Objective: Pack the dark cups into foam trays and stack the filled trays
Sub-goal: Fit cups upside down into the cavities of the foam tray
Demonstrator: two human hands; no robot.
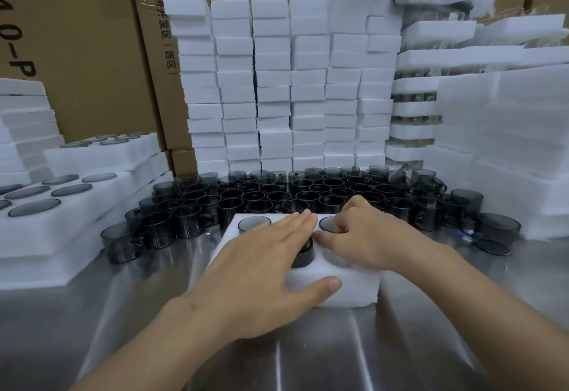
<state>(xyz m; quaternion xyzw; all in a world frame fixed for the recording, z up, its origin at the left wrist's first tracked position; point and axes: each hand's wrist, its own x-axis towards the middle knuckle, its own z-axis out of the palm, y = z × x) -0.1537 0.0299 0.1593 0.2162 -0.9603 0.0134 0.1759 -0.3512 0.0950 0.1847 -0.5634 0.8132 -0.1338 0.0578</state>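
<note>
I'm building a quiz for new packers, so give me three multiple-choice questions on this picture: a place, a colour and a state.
1. Where do the loose dark translucent cups stand?
A. behind the white foam tray being filled
B. inside a cardboard box
C. on the floor
2. What colour is that tray?
A. white
B. pink
C. black
3. How does the left hand lie?
A. clenched in the air
B. flat, fingers straight over a cup in the tray
C. round a box
Answers: 1 A, they crowd the steel table just beyond the tray; 2 A, like the foam blocks behind; 3 B, straight fingers cover the seated cup.
</note>
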